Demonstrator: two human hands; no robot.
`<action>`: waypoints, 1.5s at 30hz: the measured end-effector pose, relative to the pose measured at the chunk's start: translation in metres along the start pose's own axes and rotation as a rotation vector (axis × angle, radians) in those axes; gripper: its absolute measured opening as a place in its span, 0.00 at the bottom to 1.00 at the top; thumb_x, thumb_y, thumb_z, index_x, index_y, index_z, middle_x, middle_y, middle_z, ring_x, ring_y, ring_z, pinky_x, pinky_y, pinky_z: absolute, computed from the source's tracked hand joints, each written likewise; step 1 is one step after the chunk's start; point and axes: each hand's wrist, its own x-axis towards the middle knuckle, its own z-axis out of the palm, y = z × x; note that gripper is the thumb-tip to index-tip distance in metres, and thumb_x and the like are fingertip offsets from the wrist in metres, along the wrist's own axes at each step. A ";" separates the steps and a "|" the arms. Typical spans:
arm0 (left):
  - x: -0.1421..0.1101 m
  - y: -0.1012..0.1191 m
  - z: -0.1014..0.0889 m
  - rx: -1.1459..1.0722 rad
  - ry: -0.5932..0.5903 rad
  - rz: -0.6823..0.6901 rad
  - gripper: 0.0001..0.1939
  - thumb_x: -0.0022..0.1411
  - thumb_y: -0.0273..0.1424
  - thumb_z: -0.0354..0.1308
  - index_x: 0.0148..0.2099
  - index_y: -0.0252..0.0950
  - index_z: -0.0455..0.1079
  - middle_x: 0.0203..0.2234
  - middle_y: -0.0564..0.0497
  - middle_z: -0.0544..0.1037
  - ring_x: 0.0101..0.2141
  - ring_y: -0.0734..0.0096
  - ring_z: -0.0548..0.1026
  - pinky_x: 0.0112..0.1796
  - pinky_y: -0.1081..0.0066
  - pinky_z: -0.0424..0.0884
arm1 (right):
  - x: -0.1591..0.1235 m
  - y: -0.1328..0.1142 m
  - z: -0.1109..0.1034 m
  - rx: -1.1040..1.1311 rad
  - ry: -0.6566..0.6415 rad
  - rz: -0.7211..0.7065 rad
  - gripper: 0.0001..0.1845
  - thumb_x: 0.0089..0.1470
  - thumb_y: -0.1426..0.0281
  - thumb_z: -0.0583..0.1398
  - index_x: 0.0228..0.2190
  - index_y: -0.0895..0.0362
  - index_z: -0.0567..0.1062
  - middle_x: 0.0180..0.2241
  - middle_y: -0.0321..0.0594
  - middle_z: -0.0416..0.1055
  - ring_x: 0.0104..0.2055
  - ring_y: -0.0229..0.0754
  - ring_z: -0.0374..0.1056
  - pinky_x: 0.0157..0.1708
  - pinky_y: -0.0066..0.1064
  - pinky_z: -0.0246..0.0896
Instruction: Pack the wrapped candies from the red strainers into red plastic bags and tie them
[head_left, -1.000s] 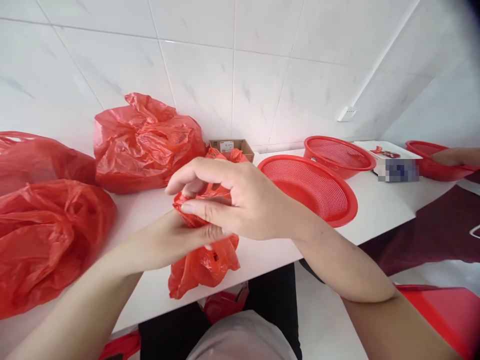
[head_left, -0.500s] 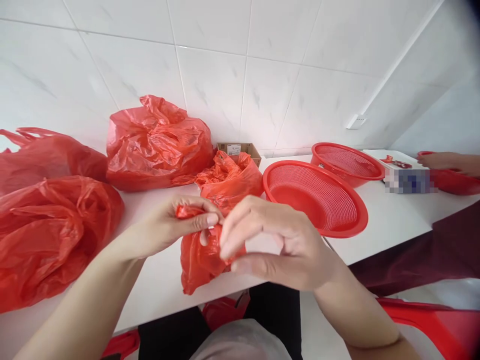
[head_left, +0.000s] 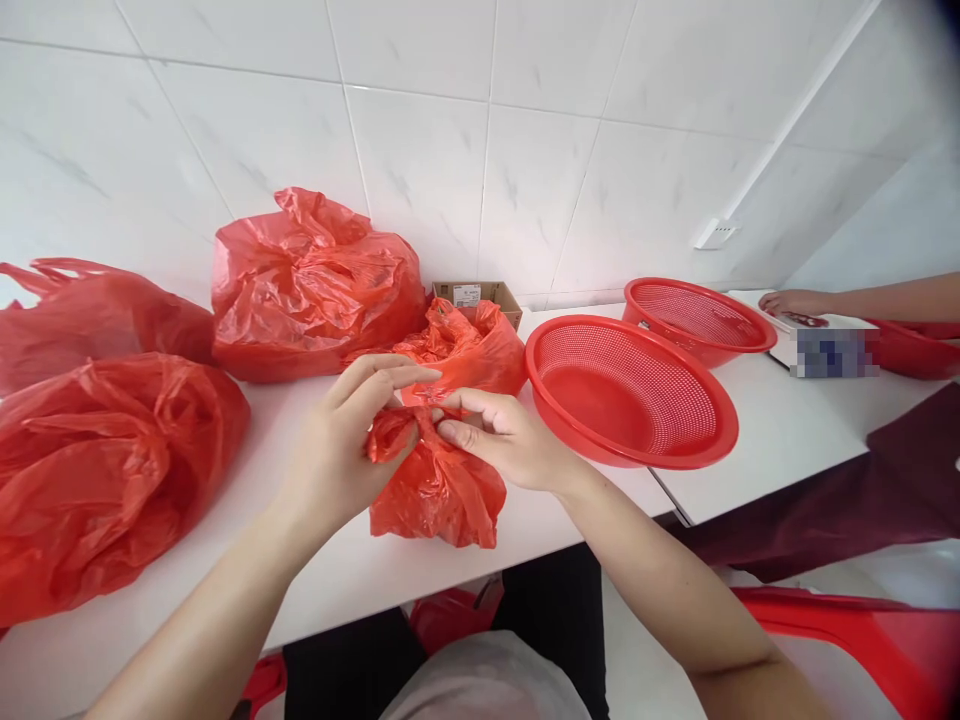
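Note:
A small red plastic bag (head_left: 442,500) is between my two hands over the front part of the white table (head_left: 322,590). Its gathered top rises between my fingers. My left hand (head_left: 349,430) grips a crumpled end of that top, its upper fingers stretched over it and the thumb partly hidden. From the right, my right hand (head_left: 499,435) pinches the neck of the same bag between thumb and forefinger. Just behind my hands sits another open red plastic bag (head_left: 484,355); what it holds is not clear.
Large red bags (head_left: 315,290) fill the left and back. A cardboard box (head_left: 491,295) stands by the tiled wall. To the right are a near red basket (head_left: 630,400) and a far one (head_left: 697,315). A co-worker's hand (head_left: 799,303) rests over a white box (head_left: 784,345).
My right hand has come in from above the bag to pinch its neck, and my left hand has turned. The bag has shifted right. The co-worker's hand has moved left onto the white box.

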 end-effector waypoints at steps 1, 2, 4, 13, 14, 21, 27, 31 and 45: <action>-0.001 -0.001 0.000 0.011 -0.032 0.019 0.15 0.61 0.22 0.56 0.51 0.37 0.71 0.47 0.45 0.75 0.48 0.64 0.74 0.42 0.69 0.72 | -0.001 -0.004 -0.003 -0.030 0.019 -0.013 0.10 0.62 0.63 0.56 0.39 0.55 0.74 0.37 0.37 0.72 0.39 0.38 0.70 0.41 0.32 0.66; -0.003 -0.002 -0.001 0.025 -0.067 0.026 0.15 0.63 0.24 0.55 0.52 0.37 0.71 0.48 0.45 0.76 0.48 0.64 0.74 0.45 0.68 0.71 | -0.002 -0.007 -0.007 -0.076 0.051 -0.034 0.11 0.62 0.62 0.56 0.35 0.55 0.73 0.35 0.36 0.72 0.38 0.37 0.69 0.40 0.31 0.65; -0.012 -0.005 -0.002 0.033 -0.114 0.016 0.15 0.67 0.28 0.53 0.54 0.39 0.71 0.49 0.47 0.77 0.48 0.65 0.74 0.48 0.67 0.70 | -0.002 -0.011 -0.023 -0.215 0.139 -0.081 0.13 0.62 0.61 0.56 0.31 0.55 0.72 0.31 0.34 0.72 0.36 0.37 0.69 0.38 0.30 0.64; -0.057 0.009 -0.026 -0.336 -0.268 -0.303 0.15 0.69 0.38 0.49 0.38 0.46 0.78 0.65 0.58 0.61 0.65 0.48 0.55 0.60 0.52 0.57 | 0.025 0.020 -0.088 -0.437 0.491 0.115 0.14 0.60 0.61 0.56 0.26 0.56 0.69 0.28 0.35 0.73 0.32 0.40 0.71 0.36 0.33 0.63; -0.053 0.011 -0.023 -0.467 -0.251 -0.332 0.17 0.69 0.40 0.48 0.40 0.46 0.78 0.65 0.56 0.62 0.65 0.47 0.56 0.61 0.51 0.56 | 0.026 0.016 -0.082 -0.421 0.461 0.104 0.14 0.60 0.60 0.56 0.26 0.56 0.69 0.28 0.35 0.73 0.33 0.39 0.71 0.35 0.33 0.63; -0.019 0.005 0.026 -0.947 -0.279 -0.697 0.15 0.63 0.41 0.58 0.48 0.42 0.76 0.37 0.49 0.79 0.42 0.65 0.75 0.45 0.68 0.69 | 0.031 -0.030 -0.028 -0.319 0.095 -0.130 0.12 0.58 0.62 0.60 0.27 0.56 0.74 0.38 0.37 0.74 0.41 0.38 0.68 0.43 0.32 0.62; -0.020 0.001 0.041 -0.944 -0.235 -0.765 0.20 0.58 0.42 0.64 0.22 0.34 0.69 0.20 0.54 0.71 0.23 0.77 0.66 0.27 0.75 0.62 | 0.026 -0.009 -0.014 -0.324 0.034 -0.016 0.13 0.59 0.59 0.58 0.33 0.56 0.72 0.37 0.38 0.71 0.39 0.38 0.69 0.38 0.32 0.63; -0.023 -0.003 0.041 -0.959 -0.129 -0.746 0.15 0.60 0.42 0.62 0.26 0.37 0.74 0.23 0.54 0.73 0.29 0.74 0.70 0.33 0.75 0.66 | 0.010 0.001 -0.015 -0.319 0.122 0.064 0.09 0.63 0.61 0.54 0.36 0.53 0.66 0.29 0.31 0.68 0.31 0.36 0.66 0.33 0.31 0.61; -0.021 -0.001 0.036 -0.921 0.008 -0.735 0.13 0.60 0.37 0.63 0.45 0.36 0.77 0.40 0.46 0.80 0.44 0.59 0.76 0.45 0.64 0.71 | -0.008 0.078 0.037 -0.435 0.247 0.006 0.15 0.55 0.67 0.62 0.45 0.53 0.70 0.44 0.43 0.74 0.47 0.48 0.70 0.48 0.43 0.62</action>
